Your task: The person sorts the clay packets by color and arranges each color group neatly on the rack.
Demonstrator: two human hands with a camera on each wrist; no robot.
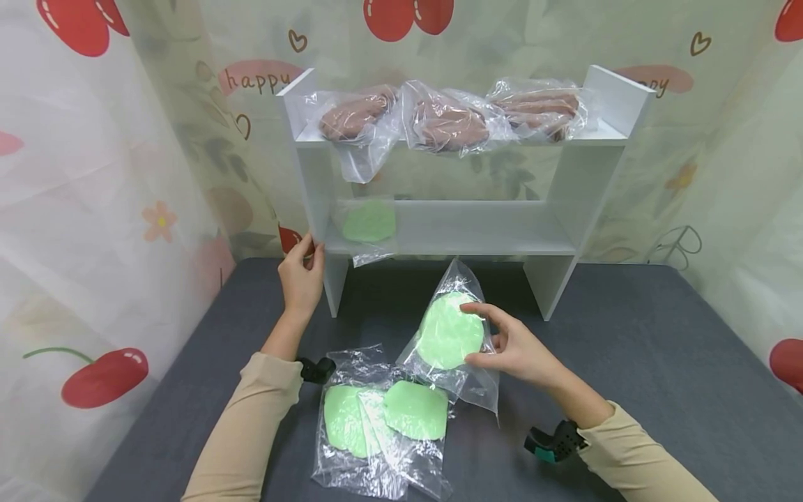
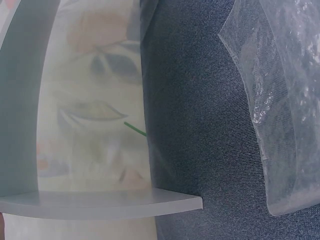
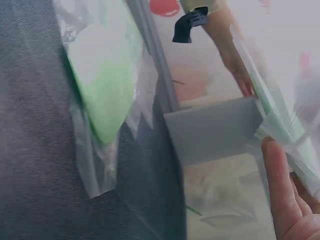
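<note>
My right hand [image 1: 521,348] pinches a clear plastic bag with a flat, light green slab [image 1: 450,331] inside, thumb and fingers at its right side. The bag is tilted over the table in front of the white shelf unit [image 1: 486,226]. At the unit's left side panel, my left hand [image 1: 301,279] grips the front edge between thumb and fingers. In the right wrist view, the held bag [image 3: 272,107] stands at the right beside my fingertips [image 3: 272,150]. One more bagged green slab [image 1: 369,222] lies on the middle shelf at the left end, its bag hanging over the front edge.
Two overlapping bags with green slabs, a left one [image 1: 345,422] and a right one [image 1: 417,411], lie on the dark table [image 1: 627,362]. Three bags of brown lumps [image 1: 448,125] sit on the top shelf. A printed curtain [image 1: 709,167] stands behind, with a thin cable [image 1: 680,240] at right.
</note>
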